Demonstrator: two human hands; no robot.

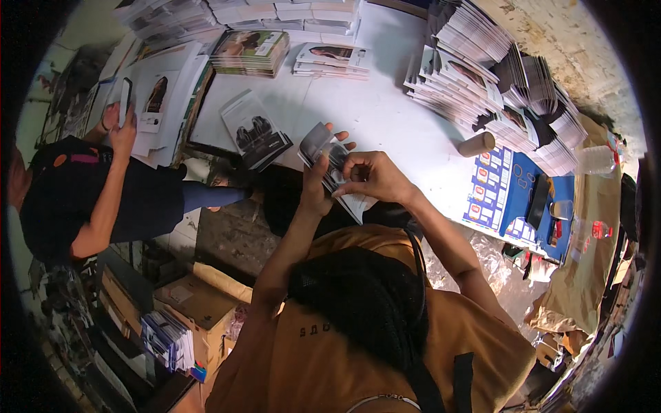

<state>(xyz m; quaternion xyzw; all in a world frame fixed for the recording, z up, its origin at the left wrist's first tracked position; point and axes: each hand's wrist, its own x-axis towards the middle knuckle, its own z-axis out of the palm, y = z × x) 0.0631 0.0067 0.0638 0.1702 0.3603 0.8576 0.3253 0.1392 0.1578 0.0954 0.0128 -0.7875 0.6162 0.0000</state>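
Note:
Above the near edge of the white table, my left hand (315,187) is closed around a thin grey printed booklet (315,140), its fingertips showing past the far edge. Curled against the booklet's right side is my right hand (380,177), thumb and fingers pressed at the edge; the fingers partly hide the pages. A white sheet-like part hangs below the hands. Left of them, a pile of booklets with a dark picture on the cover (253,129) lies slanted at the table's near edge.
Booklet stacks (255,49) and white stacks (332,58) stand at the back of the table (358,96). Tall booklet piles (451,86) fill the right, by a brown cylinder (476,144) and blue printed sheet (490,182). At left, a person (89,199) holds a phone. Cardboard box (196,301) below.

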